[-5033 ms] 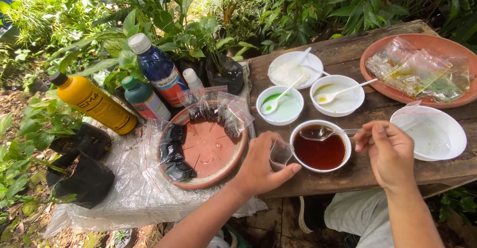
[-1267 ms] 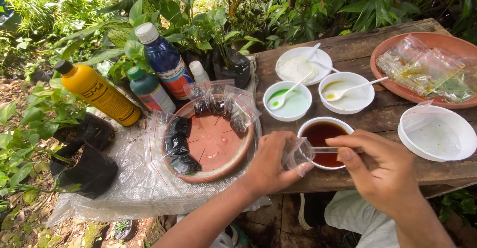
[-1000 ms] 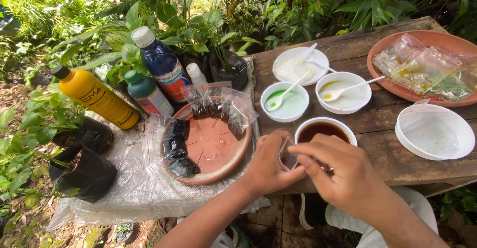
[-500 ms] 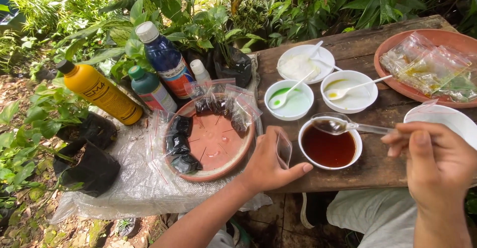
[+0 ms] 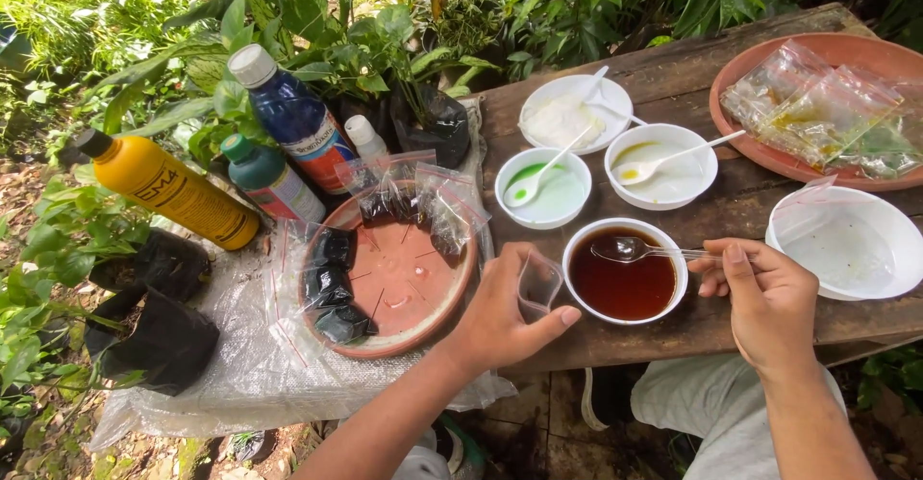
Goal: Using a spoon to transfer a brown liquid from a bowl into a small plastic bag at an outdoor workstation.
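Bags and bowls crowd the head view, the only view I have. My left hand (image 5: 500,317) pinches a small clear plastic bag (image 5: 538,283) by its mouth, holding it upright just beside the rim of the white bowl of dark brown liquid (image 5: 623,273). As far as I can tell the bag holds nothing yet. My right hand (image 5: 764,293) grips the handle of a clear plastic spoon (image 5: 635,249), fingers closed round it, with the spoon's bowl lying over the brown liquid near the far rim. I cannot tell whether the spoon is loaded.

I judge the filling of this bag as just starting: bag open and ready, spoon at the liquid, nothing carried across. To my left, the terracotta saucer (image 5: 404,278) already carries several small bags filled with dark liquid (image 5: 332,283) along its left edge and top, so a good share of the bagging looks done. Two other white bowls, the green liquid bowl (image 5: 541,187) and the yellowish liquid bowl (image 5: 661,165), each have a spoon resting in them. A larger terracotta dish (image 5: 846,57) at the far right holds more clear bags with greenish and yellowish contents. Beyond the saucer stand a yellow bottle (image 5: 173,187), a blue bottle (image 5: 293,120) and a small green bottle (image 5: 267,177), all capped.
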